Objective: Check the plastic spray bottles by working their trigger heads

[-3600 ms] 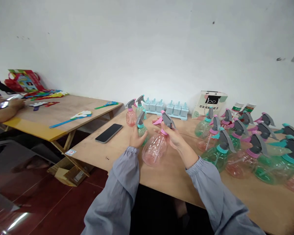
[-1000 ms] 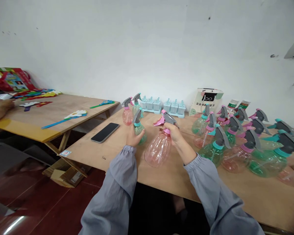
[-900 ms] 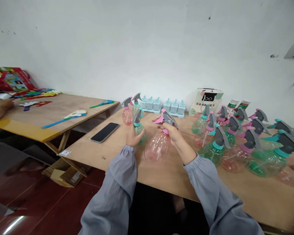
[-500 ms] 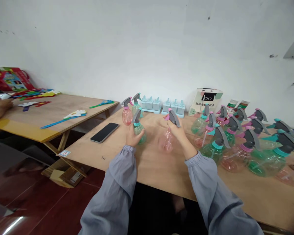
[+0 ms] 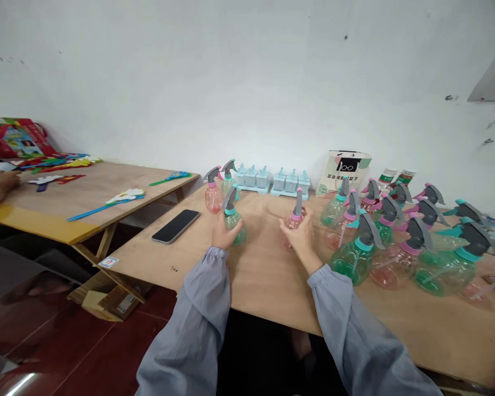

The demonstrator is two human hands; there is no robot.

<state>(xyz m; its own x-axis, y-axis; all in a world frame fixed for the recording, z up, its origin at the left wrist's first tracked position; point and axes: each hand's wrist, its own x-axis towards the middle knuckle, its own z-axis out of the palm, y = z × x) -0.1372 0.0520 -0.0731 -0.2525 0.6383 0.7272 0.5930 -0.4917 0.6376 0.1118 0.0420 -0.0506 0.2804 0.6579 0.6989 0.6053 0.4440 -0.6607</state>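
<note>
My left hand (image 5: 225,233) is wrapped round the body of a green spray bottle (image 5: 236,224) with a grey trigger head and a turquoise collar. To its right, my right hand (image 5: 300,233) grips the body of a pink spray bottle (image 5: 292,221), whose grey head stands upright above a pink collar. My fingers hide much of both bodies. Just behind the left hand stand another pink spray bottle (image 5: 213,198) and another green spray bottle (image 5: 228,180). Many more pink and green bottles, such as a large green spray bottle (image 5: 357,256), crowd the table right of my right hand.
A black phone (image 5: 175,226) lies on the wooden table (image 5: 253,280) at left. Light-blue ice-pop moulds (image 5: 291,183), a printed box (image 5: 341,175) and small white-capped bottles line the wall. On the left table, felt flower pieces (image 5: 126,196) lie near another person's hand (image 5: 2,186).
My right hand has shifted from the pink bottle's head down to its body, and that bottle has turned and moved slightly right. My left hand keeps hold of the green bottle.
</note>
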